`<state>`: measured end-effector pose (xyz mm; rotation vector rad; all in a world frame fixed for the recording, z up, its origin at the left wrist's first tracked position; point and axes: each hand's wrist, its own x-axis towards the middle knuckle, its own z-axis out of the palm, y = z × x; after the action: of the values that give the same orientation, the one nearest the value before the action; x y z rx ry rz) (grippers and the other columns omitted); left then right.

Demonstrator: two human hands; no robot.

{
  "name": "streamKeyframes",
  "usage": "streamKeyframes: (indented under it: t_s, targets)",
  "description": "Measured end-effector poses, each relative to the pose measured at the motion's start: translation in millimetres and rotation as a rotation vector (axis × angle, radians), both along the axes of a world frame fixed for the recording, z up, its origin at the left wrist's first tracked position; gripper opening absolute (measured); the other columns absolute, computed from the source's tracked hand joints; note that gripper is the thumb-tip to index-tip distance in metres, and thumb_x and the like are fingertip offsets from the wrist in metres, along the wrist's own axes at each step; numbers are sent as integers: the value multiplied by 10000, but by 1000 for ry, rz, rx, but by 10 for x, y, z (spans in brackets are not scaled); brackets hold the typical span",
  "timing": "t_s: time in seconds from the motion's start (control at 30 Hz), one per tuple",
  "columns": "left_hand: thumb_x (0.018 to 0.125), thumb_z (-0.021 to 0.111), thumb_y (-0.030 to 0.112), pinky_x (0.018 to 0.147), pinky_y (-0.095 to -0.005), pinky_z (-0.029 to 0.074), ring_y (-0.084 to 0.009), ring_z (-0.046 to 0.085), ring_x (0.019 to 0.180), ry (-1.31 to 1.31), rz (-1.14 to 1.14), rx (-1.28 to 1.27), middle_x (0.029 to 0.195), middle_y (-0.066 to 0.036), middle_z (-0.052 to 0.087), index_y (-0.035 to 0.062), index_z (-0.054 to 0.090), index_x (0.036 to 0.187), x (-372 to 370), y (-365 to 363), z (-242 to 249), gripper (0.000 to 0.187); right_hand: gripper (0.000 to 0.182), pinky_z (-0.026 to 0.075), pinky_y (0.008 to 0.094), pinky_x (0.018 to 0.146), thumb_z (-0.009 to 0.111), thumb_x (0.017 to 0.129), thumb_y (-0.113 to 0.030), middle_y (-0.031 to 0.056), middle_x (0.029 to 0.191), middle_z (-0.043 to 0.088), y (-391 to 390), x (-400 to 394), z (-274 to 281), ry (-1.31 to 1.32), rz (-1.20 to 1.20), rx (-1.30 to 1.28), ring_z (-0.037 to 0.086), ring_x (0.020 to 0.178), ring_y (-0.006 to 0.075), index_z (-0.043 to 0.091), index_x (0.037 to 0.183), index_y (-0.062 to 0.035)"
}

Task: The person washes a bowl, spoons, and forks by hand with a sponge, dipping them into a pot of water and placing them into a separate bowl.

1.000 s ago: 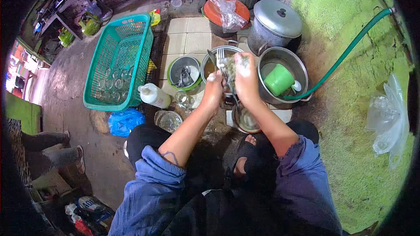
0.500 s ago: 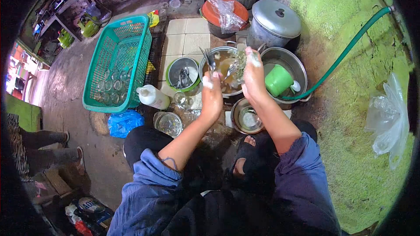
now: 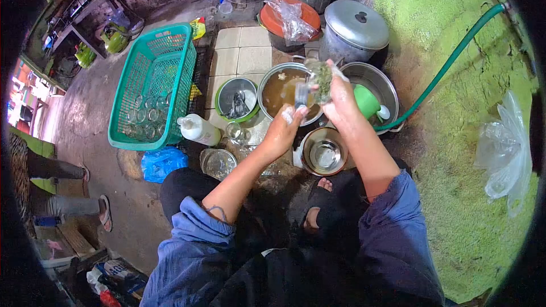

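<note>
Over a metal pot of brownish water (image 3: 276,94), my left hand (image 3: 283,131) is closed on metal cutlery (image 3: 301,95), blurred by motion. My right hand (image 3: 341,96), just right of it, grips a greenish scouring pad (image 3: 322,82) close against the cutlery. Suds cling to both hands. Left of the pot, a metal bowl in a green basin (image 3: 236,98) has cutlery in it. A smaller metal bowl (image 3: 325,153) sits below my right hand.
A teal basket (image 3: 120,96) holds several glasses. Near it are a white bottle (image 3: 199,129) and a blue bag (image 3: 163,164). At right, a large pot (image 3: 389,94) holds a green dipper (image 3: 365,102) beside a green hose (image 3: 449,65). A person's legs (image 3: 68,196) are at far left.
My left hand has moved right and down, bringing the cutlery to the scouring pad. My right hand has shifted slightly right. At far left, the other person's legs have shifted.
</note>
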<state>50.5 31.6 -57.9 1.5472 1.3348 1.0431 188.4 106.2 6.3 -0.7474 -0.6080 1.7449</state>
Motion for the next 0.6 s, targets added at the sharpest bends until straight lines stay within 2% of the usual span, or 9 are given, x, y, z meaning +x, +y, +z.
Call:
streamKeyframes:
  t_s: [0.17, 0.23, 0.27, 0.3, 0.33, 0.4, 0.43, 0.53, 0.6]
  targets:
    - [1005, 314, 370, 646, -275, 404, -135, 448, 640, -194, -130, -4, 705, -22, 476, 60, 460, 768, -16, -16, 91, 417, 227, 485, 280, 605, 459, 969, -256, 65, 918, 579, -70, 47, 270, -181, -210, 6, 575, 755, 150, 492, 1080, -60]
    - [1004, 290, 404, 654, -287, 415, -154, 462, 627, -197, -164, 32, 690, -26, 483, 68, 452, 756, -46, 11, 124, 448, 282, 498, 292, 659, 539, 933, -274, 65, 988, 563, -101, -17, 252, -357, -182, 76, 579, 818, 143, 454, 1112, -74]
    - [1000, 277, 424, 652, -285, 421, -163, 476, 619, -327, -176, -66, 673, -33, 492, 81, 440, 740, -55, 18, 137, 460, 315, 502, 326, 589, 631, 876, -265, 68, 910, 587, -46, -65, 65, -297, -123, 152, 596, 733, 149, 447, 1061, -89]
    - [997, 265, 443, 651, -284, 428, -172, 490, 610, -456, -186, -166, 655, -40, 501, 95, 428, 724, -58, 20, 149, 472, 393, 502, 300, 598, 669, 842, -186, 74, 897, 588, -163, -102, 134, -270, 42, 56, 600, 718, 152, 417, 1127, -88]
    - [976, 287, 500, 618, -293, 463, -155, 456, 511, -528, -131, -200, 580, -10, 430, 103, 413, 682, -38, -17, 238, 510, 421, 501, 290, 615, 678, 827, -157, 71, 894, 589, -230, -85, 157, -252, 182, 82, 602, 723, 151, 412, 1147, -91]
    - [972, 295, 507, 595, -287, 436, -134, 425, 517, -683, -152, -348, 577, 3, 403, 118, 414, 696, -114, -44, 336, 492, 423, 500, 279, 677, 672, 805, -87, 58, 897, 602, -281, -46, 194, -204, 404, 101, 604, 766, 135, 451, 1165, -85]
    - [967, 303, 515, 572, -281, 409, -113, 394, 524, -839, -173, -497, 574, 15, 375, 134, 414, 710, -154, -45, 357, 474, 423, 500, 279, 677, 672, 805, -87, 58, 897, 602, -269, -42, 193, -204, 404, 104, 604, 766, 135, 451, 1165, -85]
    - [955, 334, 531, 483, -238, 335, -79, 317, 488, -767, -158, -438, 569, 39, 313, 137, 409, 715, -189, -21, 370, 467, 246, 491, 262, 719, 644, 817, -82, 36, 897, 618, -260, -65, 186, -386, 282, 159, 592, 771, 112, 561, 1047, -52]
    - [967, 352, 489, 447, -221, 280, -73, 301, 483, -744, -76, -440, 566, 44, 300, 133, 402, 698, -183, -18, 351, 449, 259, 487, 270, 734, 648, 820, -103, 34, 902, 615, -225, -75, 152, -402, 187, 164, 591, 792, 117, 552, 1056, -52]
